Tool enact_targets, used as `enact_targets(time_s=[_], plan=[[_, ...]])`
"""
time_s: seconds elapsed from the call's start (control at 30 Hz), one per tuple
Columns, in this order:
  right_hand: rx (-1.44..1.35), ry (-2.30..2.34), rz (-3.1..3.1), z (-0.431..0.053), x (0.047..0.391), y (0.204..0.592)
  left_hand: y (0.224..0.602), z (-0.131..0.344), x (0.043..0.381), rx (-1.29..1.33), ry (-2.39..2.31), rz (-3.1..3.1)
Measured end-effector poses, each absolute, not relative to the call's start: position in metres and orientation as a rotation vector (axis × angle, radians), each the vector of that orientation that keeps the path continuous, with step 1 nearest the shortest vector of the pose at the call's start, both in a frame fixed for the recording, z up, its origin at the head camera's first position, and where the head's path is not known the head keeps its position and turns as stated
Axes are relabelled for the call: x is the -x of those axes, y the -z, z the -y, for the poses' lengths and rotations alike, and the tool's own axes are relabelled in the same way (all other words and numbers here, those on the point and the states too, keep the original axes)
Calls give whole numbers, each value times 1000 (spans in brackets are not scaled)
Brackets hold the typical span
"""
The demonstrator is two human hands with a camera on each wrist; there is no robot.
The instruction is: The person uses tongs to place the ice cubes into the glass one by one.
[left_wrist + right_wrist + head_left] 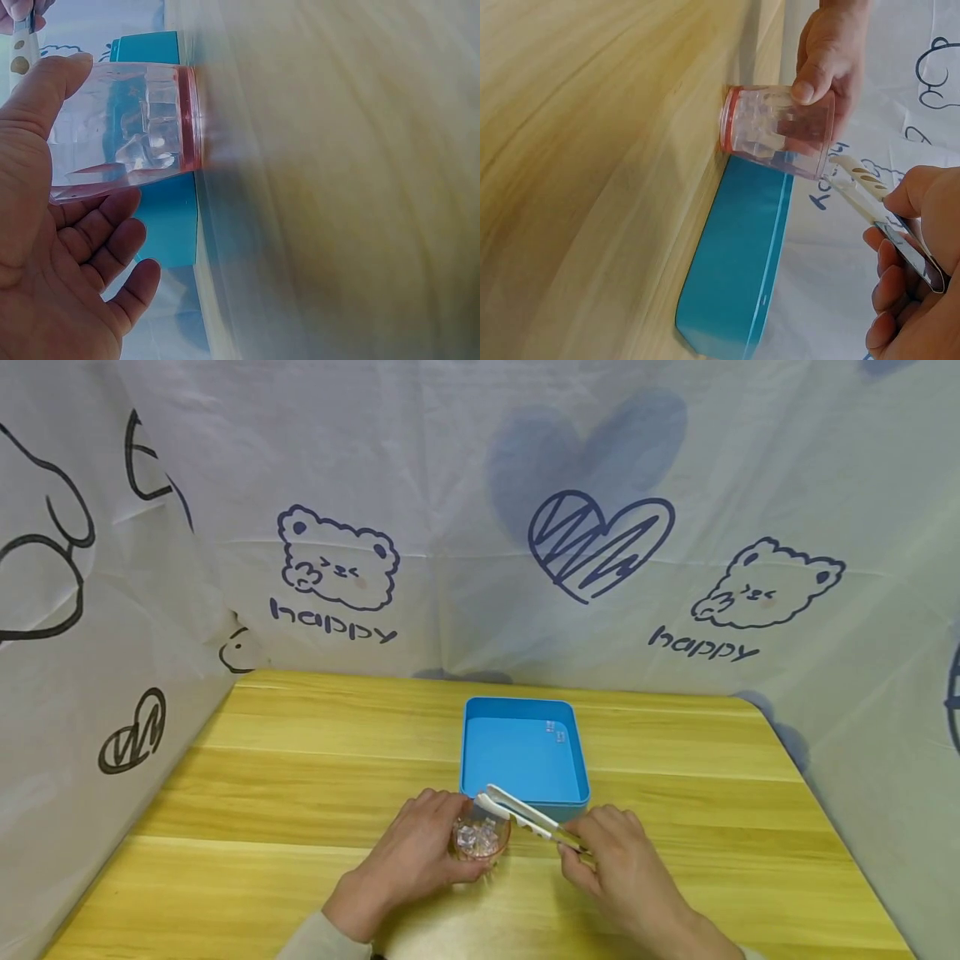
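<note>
A clear plastic cup (pixel 505 843) with a reddish base band stands upright at the front edge of a blue box. Inside it lie several clear, ice-like cubes (pixel 480 837). My left hand (pixel 420 847) grips the cup near its rim, the thumb on one side and fingers on the other. My right hand (pixel 618 856) holds a pair of tongs (pixel 855 196) with white tips and metal arms. In the right wrist view the tips are at the cup's rim, slightly apart; I see nothing between them.
The open blue box (pixel 510 756) sits behind the cup, with small clear cubes (pixel 555 732) in its back right part. Everything rests on a wood-grain table (pixel 322 752). A white printed cloth (pixel 450 510) hangs behind and at both sides.
</note>
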State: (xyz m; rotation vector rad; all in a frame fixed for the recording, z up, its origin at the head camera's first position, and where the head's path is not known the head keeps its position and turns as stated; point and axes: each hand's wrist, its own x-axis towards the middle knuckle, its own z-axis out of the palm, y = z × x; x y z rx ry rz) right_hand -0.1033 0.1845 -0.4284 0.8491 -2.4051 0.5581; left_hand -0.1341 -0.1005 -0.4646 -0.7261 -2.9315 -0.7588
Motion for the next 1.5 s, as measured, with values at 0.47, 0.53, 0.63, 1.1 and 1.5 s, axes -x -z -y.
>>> enact_targets(time_s=[0.47,0.53,0.63,1.1,1.5], plan=[[-876,-551,2378,-182,100,431,465,100,134,727,741,2926],[-883,-554,2374,-182,100,431,465,100,133,729,738,2922],[-891,-556,2377,-182,99,432,466,101,133,732,732,2915],[-877,-532,2418,-181,95,432,466,100,133,721,748,2929],[-816,-485,2478,-182,93,434,468,100,134,730,757,2902]])
